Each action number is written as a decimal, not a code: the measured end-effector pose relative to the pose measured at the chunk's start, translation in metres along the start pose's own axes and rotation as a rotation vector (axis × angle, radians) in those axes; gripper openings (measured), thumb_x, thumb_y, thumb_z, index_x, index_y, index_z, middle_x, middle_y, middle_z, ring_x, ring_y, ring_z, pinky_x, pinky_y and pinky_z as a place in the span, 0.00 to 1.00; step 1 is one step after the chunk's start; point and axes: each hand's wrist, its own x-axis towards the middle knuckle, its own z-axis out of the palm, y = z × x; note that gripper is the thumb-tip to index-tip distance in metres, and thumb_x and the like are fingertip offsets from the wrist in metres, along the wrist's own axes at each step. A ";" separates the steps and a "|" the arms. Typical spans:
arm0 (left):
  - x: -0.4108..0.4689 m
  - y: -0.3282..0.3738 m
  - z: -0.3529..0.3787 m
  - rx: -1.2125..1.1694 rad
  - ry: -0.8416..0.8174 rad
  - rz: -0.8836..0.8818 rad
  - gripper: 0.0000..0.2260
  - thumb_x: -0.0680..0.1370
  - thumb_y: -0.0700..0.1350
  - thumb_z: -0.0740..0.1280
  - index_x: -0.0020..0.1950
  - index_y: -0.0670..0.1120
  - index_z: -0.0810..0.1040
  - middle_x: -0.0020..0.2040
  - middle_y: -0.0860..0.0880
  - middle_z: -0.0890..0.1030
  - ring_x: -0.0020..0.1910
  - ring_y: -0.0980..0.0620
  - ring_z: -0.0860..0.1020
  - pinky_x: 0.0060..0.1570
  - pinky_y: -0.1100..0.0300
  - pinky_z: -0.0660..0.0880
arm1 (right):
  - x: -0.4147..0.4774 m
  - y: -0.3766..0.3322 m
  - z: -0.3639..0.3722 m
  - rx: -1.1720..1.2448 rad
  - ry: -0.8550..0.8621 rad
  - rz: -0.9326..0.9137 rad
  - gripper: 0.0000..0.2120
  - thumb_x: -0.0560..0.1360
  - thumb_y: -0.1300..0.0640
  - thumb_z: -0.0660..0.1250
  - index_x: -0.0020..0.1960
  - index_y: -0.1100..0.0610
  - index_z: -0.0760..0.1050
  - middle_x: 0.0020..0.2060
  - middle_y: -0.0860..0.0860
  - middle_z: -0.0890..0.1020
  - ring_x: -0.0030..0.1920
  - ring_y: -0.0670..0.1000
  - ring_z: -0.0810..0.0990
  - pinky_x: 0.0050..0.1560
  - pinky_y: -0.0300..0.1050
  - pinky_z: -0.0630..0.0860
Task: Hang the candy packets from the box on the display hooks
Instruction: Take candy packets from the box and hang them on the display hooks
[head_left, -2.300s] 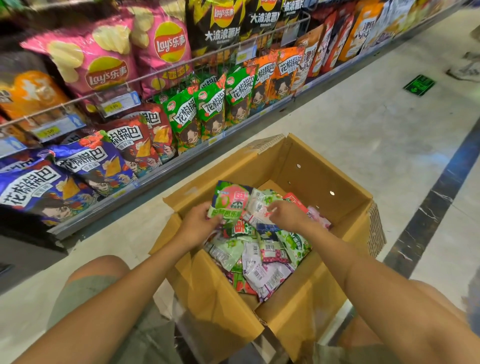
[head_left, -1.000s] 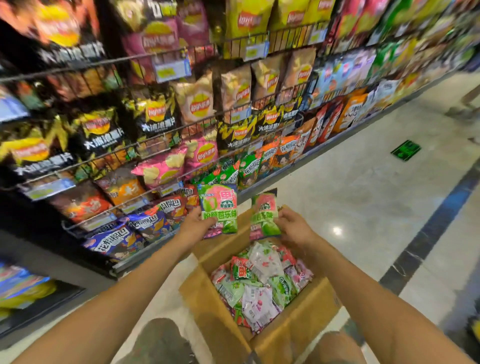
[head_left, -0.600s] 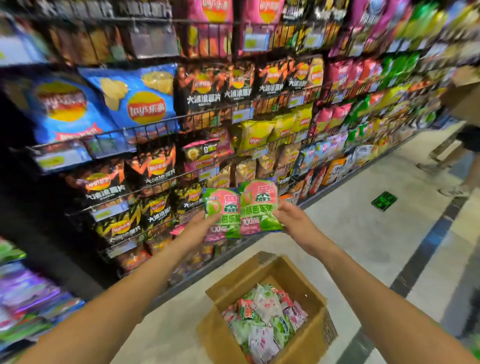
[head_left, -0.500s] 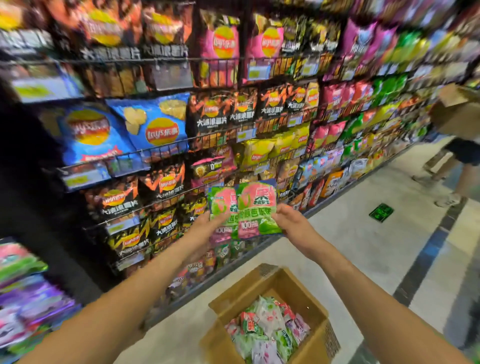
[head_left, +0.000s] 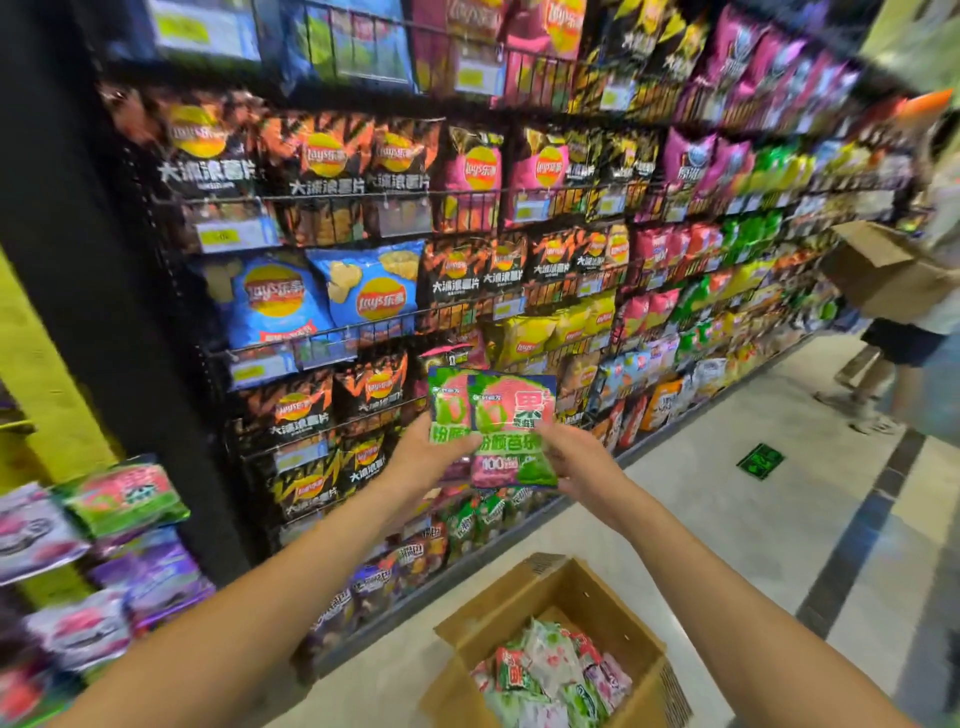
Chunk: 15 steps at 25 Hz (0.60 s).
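Two green and pink candy packets (head_left: 506, 426) are held up at chest height, overlapping, in front of the crisp shelves. My left hand (head_left: 423, 457) grips the left packet (head_left: 448, 405) by its lower edge. My right hand (head_left: 574, 460) pinches the right packet at its right side. Below on the floor stands the open cardboard box (head_left: 587, 592) with several more candy packets (head_left: 550, 675) heaped inside. At the far left, more candy packets (head_left: 124, 496) of the same green and pink kind hang in a display; its hooks are hidden.
A tall wire rack of crisp bags (head_left: 374, 291) fills the wall ahead, running off to the right. A black upright post (head_left: 93, 260) separates it from the candy display. A person carrying a cardboard box (head_left: 883, 270) stands in the aisle at right.
Both hands lifted packets out of the box and raised them. My view rose from the box to the shelves and swung left, bringing the candy display into sight.
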 end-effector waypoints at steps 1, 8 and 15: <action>-0.013 -0.001 -0.003 0.018 -0.001 0.031 0.12 0.78 0.42 0.76 0.58 0.51 0.79 0.51 0.55 0.87 0.45 0.59 0.86 0.37 0.67 0.79 | -0.012 -0.001 0.009 -0.081 0.007 -0.035 0.22 0.75 0.35 0.72 0.59 0.50 0.79 0.50 0.43 0.84 0.53 0.49 0.82 0.60 0.53 0.77; -0.119 -0.014 -0.042 0.141 0.085 0.095 0.22 0.80 0.58 0.70 0.71 0.50 0.75 0.66 0.54 0.81 0.65 0.51 0.79 0.65 0.52 0.75 | -0.105 0.005 0.070 -0.157 -0.019 -0.197 0.18 0.79 0.42 0.71 0.65 0.48 0.79 0.58 0.43 0.84 0.61 0.47 0.81 0.57 0.45 0.76; -0.231 -0.016 -0.124 0.139 0.259 0.054 0.12 0.82 0.56 0.69 0.64 0.56 0.79 0.62 0.56 0.84 0.61 0.55 0.82 0.64 0.51 0.77 | -0.165 -0.004 0.150 -0.207 -0.113 -0.225 0.06 0.80 0.45 0.71 0.54 0.45 0.81 0.52 0.48 0.86 0.56 0.51 0.82 0.60 0.52 0.78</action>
